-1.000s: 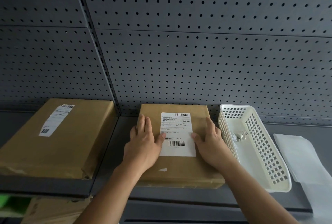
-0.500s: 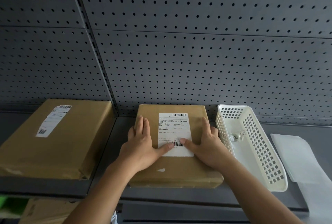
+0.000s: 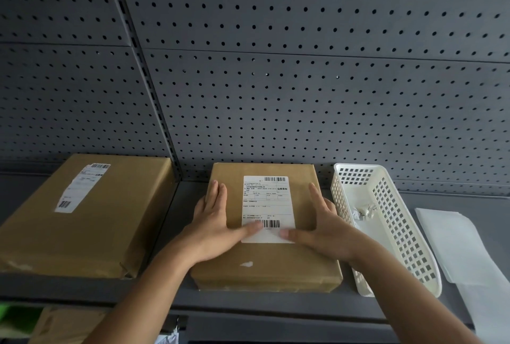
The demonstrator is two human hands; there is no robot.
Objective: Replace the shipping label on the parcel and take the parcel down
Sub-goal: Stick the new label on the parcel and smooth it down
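Observation:
A brown paper-wrapped parcel [image 3: 265,266] lies flat on the grey shelf [image 3: 248,303], in the middle. A white shipping label [image 3: 266,205] with barcodes is stuck on its top. My left hand [image 3: 215,225] lies flat on the parcel left of the label, thumb pressing the label's lower edge near the barcode. My right hand [image 3: 323,226] lies flat on the right side, thumb on the label's lower right corner. Both hands have fingers spread and hold nothing. A small white scrap [image 3: 246,264] sits on the parcel near its front.
A larger brown parcel [image 3: 82,233] with its own label lies on the shelf to the left. A white perforated basket [image 3: 408,247] with crumpled paper [image 3: 364,211] stands right of the middle parcel. White backing sheets [image 3: 463,247] lie at far right. A pegboard wall [image 3: 276,81] is behind.
Both thumbs have slid inward and down along the label's lower part, toward each other near the bottom barcode. The parcel has not moved.

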